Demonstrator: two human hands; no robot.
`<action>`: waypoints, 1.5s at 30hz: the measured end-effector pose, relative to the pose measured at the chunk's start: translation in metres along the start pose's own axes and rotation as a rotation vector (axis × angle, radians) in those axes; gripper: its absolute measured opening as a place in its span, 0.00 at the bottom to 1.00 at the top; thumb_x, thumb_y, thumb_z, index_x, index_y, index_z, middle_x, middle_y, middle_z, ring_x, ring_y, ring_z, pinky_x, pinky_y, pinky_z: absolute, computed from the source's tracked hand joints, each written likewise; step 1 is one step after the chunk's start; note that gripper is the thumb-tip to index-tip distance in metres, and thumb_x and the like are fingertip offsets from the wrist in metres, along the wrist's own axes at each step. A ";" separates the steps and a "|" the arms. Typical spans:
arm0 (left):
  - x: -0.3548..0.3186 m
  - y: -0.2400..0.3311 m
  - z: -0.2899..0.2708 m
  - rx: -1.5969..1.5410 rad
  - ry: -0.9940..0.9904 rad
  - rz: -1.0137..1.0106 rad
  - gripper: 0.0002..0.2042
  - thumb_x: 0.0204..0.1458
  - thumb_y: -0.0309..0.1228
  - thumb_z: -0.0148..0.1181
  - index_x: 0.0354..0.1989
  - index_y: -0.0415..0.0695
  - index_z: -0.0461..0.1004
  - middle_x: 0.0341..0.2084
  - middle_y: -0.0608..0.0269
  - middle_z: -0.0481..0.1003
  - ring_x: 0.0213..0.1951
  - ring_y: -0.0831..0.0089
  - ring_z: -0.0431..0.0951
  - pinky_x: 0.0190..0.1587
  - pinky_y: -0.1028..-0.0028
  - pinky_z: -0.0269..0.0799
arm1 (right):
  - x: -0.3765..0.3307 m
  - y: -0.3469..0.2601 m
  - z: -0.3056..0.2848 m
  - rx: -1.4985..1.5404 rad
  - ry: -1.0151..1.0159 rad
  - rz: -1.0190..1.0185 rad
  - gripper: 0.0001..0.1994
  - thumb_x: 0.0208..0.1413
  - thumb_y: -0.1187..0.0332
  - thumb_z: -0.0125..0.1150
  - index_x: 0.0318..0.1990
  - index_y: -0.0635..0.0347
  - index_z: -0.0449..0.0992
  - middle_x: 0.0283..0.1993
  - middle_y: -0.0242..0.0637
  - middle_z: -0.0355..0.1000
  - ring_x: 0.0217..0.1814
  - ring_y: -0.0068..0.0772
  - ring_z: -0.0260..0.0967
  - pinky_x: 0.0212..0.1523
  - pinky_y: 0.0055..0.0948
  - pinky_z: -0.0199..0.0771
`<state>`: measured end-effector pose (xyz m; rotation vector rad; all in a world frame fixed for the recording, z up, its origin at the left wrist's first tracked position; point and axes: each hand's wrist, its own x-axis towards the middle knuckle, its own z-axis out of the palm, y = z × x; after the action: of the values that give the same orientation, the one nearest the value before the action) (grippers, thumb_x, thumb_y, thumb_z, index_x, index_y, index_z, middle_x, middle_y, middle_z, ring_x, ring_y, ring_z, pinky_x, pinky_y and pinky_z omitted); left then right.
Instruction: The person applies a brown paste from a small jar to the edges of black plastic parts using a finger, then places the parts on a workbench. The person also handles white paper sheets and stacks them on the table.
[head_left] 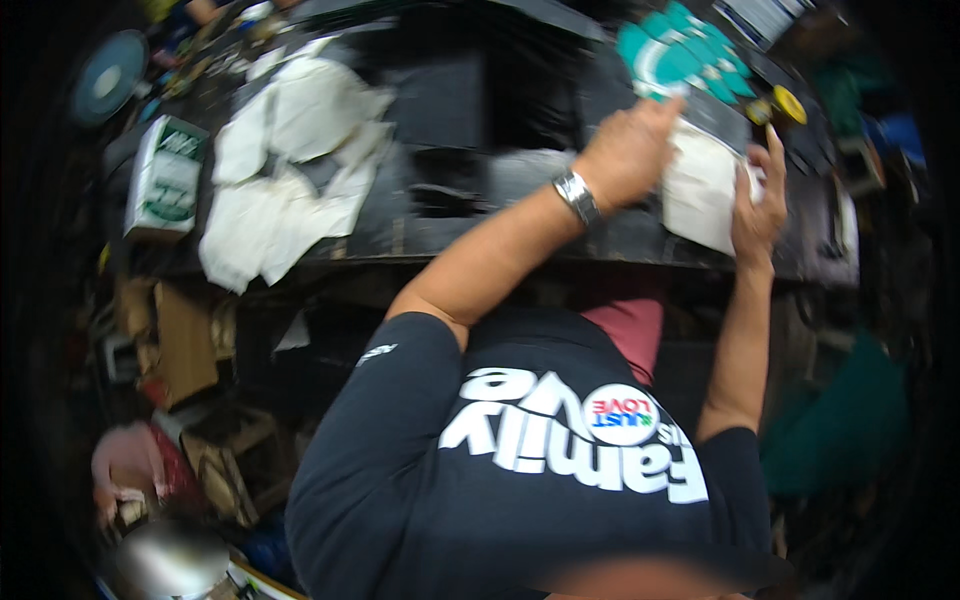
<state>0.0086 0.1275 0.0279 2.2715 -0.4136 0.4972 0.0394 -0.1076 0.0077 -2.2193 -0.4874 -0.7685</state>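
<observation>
1. Your left hand blurs at the far-left part of the cream sheet on the tabletop; I can't tell whether its grip is closed. Uneven pressure could skew the sheet.
2. Your right hand, fingers apart, meets its right edge; light contact risks slipping.
3. Overreaching could scatter the teal pieces.

The view comes from the person's head and looks steeply down, facing forward across the black table. The black shirt is the nearest and fills the lower middle. The left hand and the right hand are a little farther, to the right of the centre. The wide fisheye lens leaves the corners dark.
</observation>
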 end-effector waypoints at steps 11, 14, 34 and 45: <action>-0.147 -0.103 -0.250 -0.049 0.579 -0.365 0.09 0.57 0.27 0.65 0.45 0.39 0.82 0.34 0.62 0.83 0.33 0.79 0.82 0.36 0.78 0.77 | -0.042 -0.021 0.031 0.183 -0.096 0.074 0.33 0.59 0.79 0.59 0.73 0.51 0.59 0.49 0.38 0.74 0.50 0.30 0.70 0.54 0.32 0.66; -0.172 -0.183 -0.305 0.454 0.569 -0.552 0.17 0.53 0.34 0.70 0.50 0.41 0.81 0.45 0.54 0.81 0.42 0.66 0.83 0.48 0.69 0.78 | -0.041 -0.032 0.039 0.186 -0.131 0.064 0.34 0.59 0.79 0.59 0.73 0.50 0.59 0.49 0.38 0.74 0.49 0.30 0.70 0.53 0.32 0.67; -0.175 -0.034 -0.242 0.057 0.459 0.080 0.05 0.49 0.22 0.62 0.34 0.38 0.75 0.53 0.45 0.77 0.56 0.56 0.78 0.60 0.60 0.72 | -0.062 -0.197 0.052 1.244 -0.680 0.486 0.61 0.48 0.38 0.71 0.78 0.42 0.31 0.65 0.61 0.62 0.61 0.56 0.72 0.53 0.47 0.80; -0.141 -0.002 -0.086 -0.171 0.169 0.217 0.13 0.46 0.27 0.72 0.41 0.42 0.79 0.54 0.51 0.75 0.56 0.53 0.75 0.62 0.60 0.67 | -0.064 -0.143 0.038 1.247 -0.312 0.609 0.44 0.55 0.85 0.58 0.77 0.48 0.47 0.53 0.41 0.67 0.51 0.25 0.72 0.53 0.25 0.76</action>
<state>-0.1330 0.2119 0.0152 2.0131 -0.5967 0.7306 -0.0719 0.0083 0.0175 -1.1503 -0.2659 0.2274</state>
